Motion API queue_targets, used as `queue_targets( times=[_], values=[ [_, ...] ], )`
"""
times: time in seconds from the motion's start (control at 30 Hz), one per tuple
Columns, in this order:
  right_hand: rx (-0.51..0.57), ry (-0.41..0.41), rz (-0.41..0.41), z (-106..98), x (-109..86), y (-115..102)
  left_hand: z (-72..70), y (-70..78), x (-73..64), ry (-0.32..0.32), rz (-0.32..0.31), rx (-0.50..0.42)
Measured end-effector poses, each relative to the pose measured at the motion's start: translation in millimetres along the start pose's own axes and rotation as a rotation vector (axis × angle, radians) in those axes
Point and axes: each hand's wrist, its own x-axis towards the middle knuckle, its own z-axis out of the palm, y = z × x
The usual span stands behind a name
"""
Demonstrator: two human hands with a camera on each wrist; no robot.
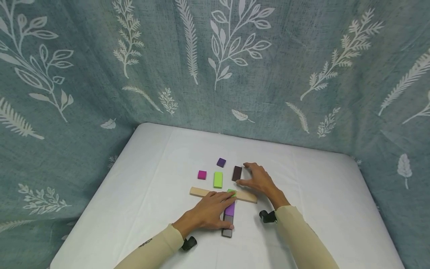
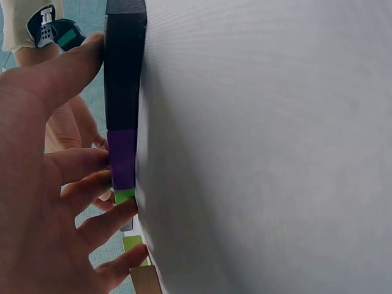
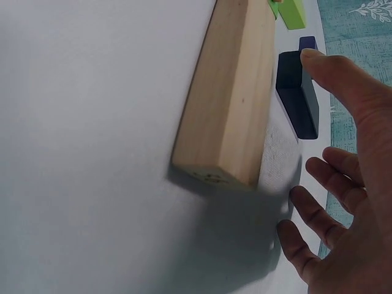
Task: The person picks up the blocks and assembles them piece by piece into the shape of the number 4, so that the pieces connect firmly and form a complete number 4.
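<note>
My left hand [image 1: 211, 211] rests over a straight row of blocks, its fingers spread. In the left wrist view its thumb touches a dark block [image 2: 124, 73], and its fingers lie along a purple block [image 2: 122, 159] and a green block [image 2: 124, 195]. Crossing the row's far end is a long wooden plank [image 1: 246, 196], partly hidden by that hand. My right hand [image 1: 260, 182] hovers beside a separate black block [image 1: 237, 173]. Its thumb is at the block's near corner, other fingers loosely bent and apart from it; whether the thumb touches cannot be told.
Beyond the plank lie a lime block [image 1: 218, 180], a magenta cube [image 1: 202, 175] and a dark purple cube [image 1: 221, 162]. All sit on a white-covered table [image 1: 161, 168]. A leaf-patterned teal curtain [image 1: 201, 101] hangs around its back and sides.
</note>
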Motion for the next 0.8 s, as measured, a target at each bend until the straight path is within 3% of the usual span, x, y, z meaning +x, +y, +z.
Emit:
queue_targets(
  times=[0.8],
  values=[
    [-0.002, -0.016, -0.016, 5, 11.1, -6, -1.5, -0.7, -0.3, -0.005, 0.008, 0.0]
  ],
)
